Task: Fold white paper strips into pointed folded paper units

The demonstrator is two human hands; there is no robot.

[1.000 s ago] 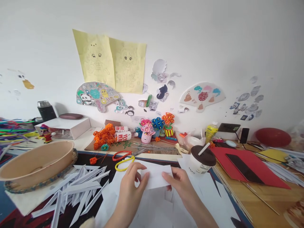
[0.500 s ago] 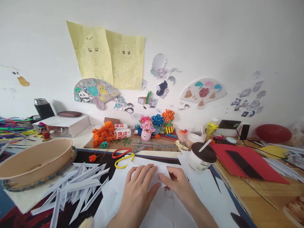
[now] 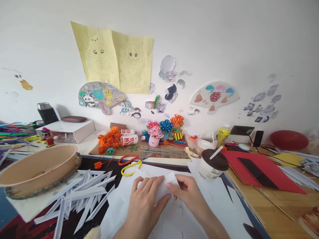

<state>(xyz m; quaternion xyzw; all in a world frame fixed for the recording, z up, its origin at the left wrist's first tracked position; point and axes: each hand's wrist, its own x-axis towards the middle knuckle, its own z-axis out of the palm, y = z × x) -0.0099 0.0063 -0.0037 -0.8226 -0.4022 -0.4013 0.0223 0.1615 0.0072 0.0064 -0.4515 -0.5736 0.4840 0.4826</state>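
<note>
A small piece of white paper (image 3: 171, 179) is gripped between my two hands, above a spread of white paper sheets (image 3: 171, 222). My left hand (image 3: 147, 196) bends over the paper's left side, its fingertips along the upper edge and the thumb below. My right hand (image 3: 185, 191) pinches the right side between thumb and curled fingers. Left of my hands lies a heap of folded white paper strips (image 3: 87, 196). Beyond my left hand rest scissors (image 3: 131, 167) with one red and one yellow handle.
A lidded cup (image 3: 213, 164) with a straw stands right of my hands. A beige oval basket (image 3: 37, 166) is at the left. Orange craft flowers (image 3: 109, 137) and small flower pots (image 3: 154, 141) line the wall. At right lies a red folder (image 3: 281, 179).
The paper's upper right corner stands slightly more raised between my hands. Both hands keep nearly the same place and grip. The view has shifted a little.
</note>
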